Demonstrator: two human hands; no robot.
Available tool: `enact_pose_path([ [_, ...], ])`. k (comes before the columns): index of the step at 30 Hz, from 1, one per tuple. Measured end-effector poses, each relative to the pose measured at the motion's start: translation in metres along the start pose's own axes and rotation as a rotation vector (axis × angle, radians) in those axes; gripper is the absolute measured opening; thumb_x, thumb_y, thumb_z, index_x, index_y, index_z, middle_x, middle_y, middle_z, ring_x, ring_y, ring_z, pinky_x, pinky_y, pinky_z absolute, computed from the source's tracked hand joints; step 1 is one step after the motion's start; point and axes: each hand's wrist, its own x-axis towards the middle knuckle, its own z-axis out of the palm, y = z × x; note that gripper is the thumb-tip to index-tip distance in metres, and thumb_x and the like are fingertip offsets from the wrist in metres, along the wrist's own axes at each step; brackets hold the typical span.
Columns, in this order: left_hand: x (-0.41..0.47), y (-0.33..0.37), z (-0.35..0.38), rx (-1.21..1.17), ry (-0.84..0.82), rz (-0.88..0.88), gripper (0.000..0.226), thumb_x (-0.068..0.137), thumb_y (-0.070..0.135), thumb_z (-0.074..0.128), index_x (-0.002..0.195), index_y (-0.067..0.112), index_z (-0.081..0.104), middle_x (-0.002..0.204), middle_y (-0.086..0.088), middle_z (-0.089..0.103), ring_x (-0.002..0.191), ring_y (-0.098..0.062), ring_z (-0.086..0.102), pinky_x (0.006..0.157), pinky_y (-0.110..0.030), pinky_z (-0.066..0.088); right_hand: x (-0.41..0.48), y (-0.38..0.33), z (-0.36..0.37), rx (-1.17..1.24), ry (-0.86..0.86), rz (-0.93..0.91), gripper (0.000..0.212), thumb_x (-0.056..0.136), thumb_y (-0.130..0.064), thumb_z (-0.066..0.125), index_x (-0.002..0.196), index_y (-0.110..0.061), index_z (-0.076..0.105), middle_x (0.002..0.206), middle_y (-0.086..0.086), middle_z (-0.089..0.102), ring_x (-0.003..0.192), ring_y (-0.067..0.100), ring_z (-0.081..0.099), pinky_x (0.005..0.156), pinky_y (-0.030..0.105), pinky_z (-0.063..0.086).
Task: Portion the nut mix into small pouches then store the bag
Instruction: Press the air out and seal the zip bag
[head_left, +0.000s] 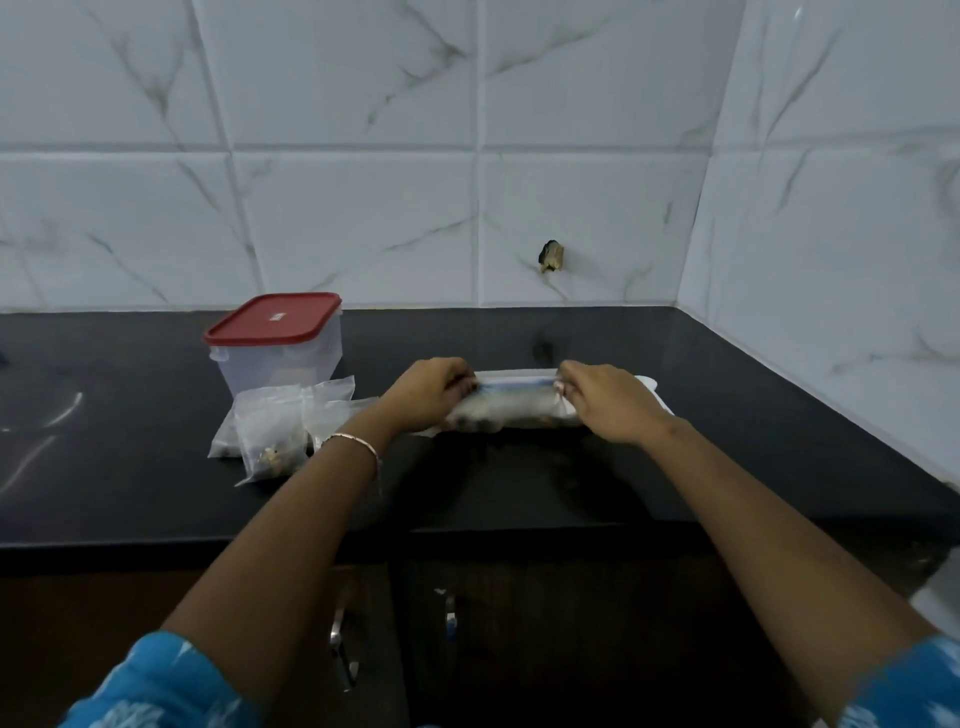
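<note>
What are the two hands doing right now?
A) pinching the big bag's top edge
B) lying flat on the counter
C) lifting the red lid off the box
A: the left hand and right hand each pinch one end of the top edge of the bag.

We are looking forward and down from a wide-angle camera worn on the head, facing the black countertop (649, 478) and the tiled wall (363, 208) behind it. We are standing close: the left hand (431, 392) and right hand (608, 402) are pinching the bag (514, 410) mid-frame at arm's reach, and the cabinet doors (571, 634) are filling the bottom edge.
</note>
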Motion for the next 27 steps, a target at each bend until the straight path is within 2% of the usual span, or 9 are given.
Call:
enact_pose_path([
  [2, 0.009, -0.003, -0.004, -0.157, -0.02, -0.059, 0.01, 0.096, 0.024, 0.057, 0.095, 0.014, 0.057, 0.084, -0.001, 0.059, 0.08, -0.019, 0.055, 0.064, -0.024, 0.036, 0.01, -0.001, -0.003, 0.048, -0.029, 0.038, 0.016, 0.102, -0.035, 0.038, 0.094, -0.022, 0.044, 0.102, 0.008, 0.064, 0.092, 0.033, 0.058, 0.078, 0.044, 0.047],
  [5, 0.023, -0.01, -0.01, -0.303, -0.045, -0.137, 0.024, 0.09, 0.025, 0.067, 0.106, 0.011, 0.055, 0.099, -0.003, 0.059, 0.091, -0.017, 0.056, 0.079, -0.026, 0.043, 0.026, -0.002, -0.004, 0.112, -0.093, 0.099, 0.016, 0.101, -0.036, 0.041, 0.104, -0.02, 0.044, 0.104, 0.004, 0.062, 0.095, 0.029, 0.059, 0.082, 0.044, 0.048],
  [10, 0.042, -0.015, -0.014, -0.213, -0.184, -0.248, 0.033, 0.086, 0.03, 0.071, 0.108, 0.007, 0.064, 0.1, -0.005, 0.061, 0.093, -0.016, 0.056, 0.081, -0.025, 0.043, 0.055, -0.004, -0.004, 0.113, -0.27, 0.195, 0.019, 0.095, -0.033, 0.054, 0.094, -0.014, 0.051, 0.108, 0.011, 0.063, 0.089, 0.022, 0.054, 0.076, 0.033, 0.041],
  [13, 0.051, -0.014, -0.012, -0.09, -0.238, -0.277, 0.031, 0.083, 0.029, 0.075, 0.104, 0.007, 0.07, 0.105, -0.009, 0.066, 0.096, -0.02, 0.059, 0.087, -0.029, 0.047, 0.066, -0.005, -0.008, 0.099, -0.343, 0.269, 0.029, 0.087, -0.035, 0.066, 0.097, -0.009, 0.061, 0.103, 0.012, 0.065, 0.088, 0.022, 0.058, 0.077, 0.033, 0.045],
  [17, 0.055, -0.006, 0.0, 0.224, -0.189, -0.265, 0.025, 0.082, 0.035, 0.073, 0.1, 0.018, 0.068, 0.106, -0.003, 0.066, 0.103, -0.025, 0.061, 0.091, -0.039, 0.051, 0.061, -0.009, -0.005, -0.171, -0.147, 0.298, 0.043, 0.08, -0.051, 0.069, 0.106, -0.019, 0.059, 0.105, 0.001, 0.063, 0.101, 0.023, 0.06, 0.078, 0.033, 0.042],
  [20, 0.05, 0.008, 0.016, 0.569, -0.07, -0.183, 0.026, 0.087, 0.027, 0.062, 0.113, 0.022, 0.062, 0.122, -0.005, 0.057, 0.116, -0.027, 0.051, 0.096, -0.044, 0.043, 0.055, -0.015, 0.008, -0.367, 0.063, 0.188, 0.045, 0.08, -0.044, 0.07, 0.114, -0.018, 0.056, 0.117, 0.005, 0.059, 0.112, 0.026, 0.053, 0.091, 0.04, 0.039],
  [23, 0.045, 0.019, 0.027, 0.841, 0.052, -0.007, 0.026, 0.089, 0.018, 0.059, 0.115, 0.021, 0.062, 0.123, -0.004, 0.056, 0.119, -0.026, 0.048, 0.096, -0.041, 0.037, 0.049, -0.024, 0.019, -0.539, 0.224, 0.001, 0.03, 0.08, -0.027, 0.071, 0.107, -0.02, 0.059, 0.113, 0.004, 0.057, 0.109, 0.024, 0.05, 0.092, 0.039, 0.036],
  [25, 0.041, 0.021, 0.03, 0.826, 0.031, 0.059, 0.025, 0.089, 0.011, 0.06, 0.114, 0.013, 0.064, 0.12, -0.006, 0.057, 0.113, -0.026, 0.053, 0.09, -0.037, 0.043, 0.043, -0.025, 0.022, -0.585, 0.217, -0.134, 0.017, 0.081, -0.017, 0.067, 0.098, -0.021, 0.064, 0.105, 0.002, 0.061, 0.103, 0.023, 0.053, 0.091, 0.037, 0.037],
  [27, 0.035, 0.016, 0.03, 0.647, -0.028, 0.013, 0.027, 0.086, 0.008, 0.063, 0.113, 0.01, 0.063, 0.119, -0.008, 0.056, 0.109, -0.028, 0.057, 0.085, -0.035, 0.046, 0.034, -0.02, 0.022, -0.48, 0.161, -0.16, 0.014, 0.084, -0.011, 0.061, 0.095, -0.02, 0.066, 0.1, 0.001, 0.064, 0.097, 0.023, 0.057, 0.085, 0.032, 0.039],
])
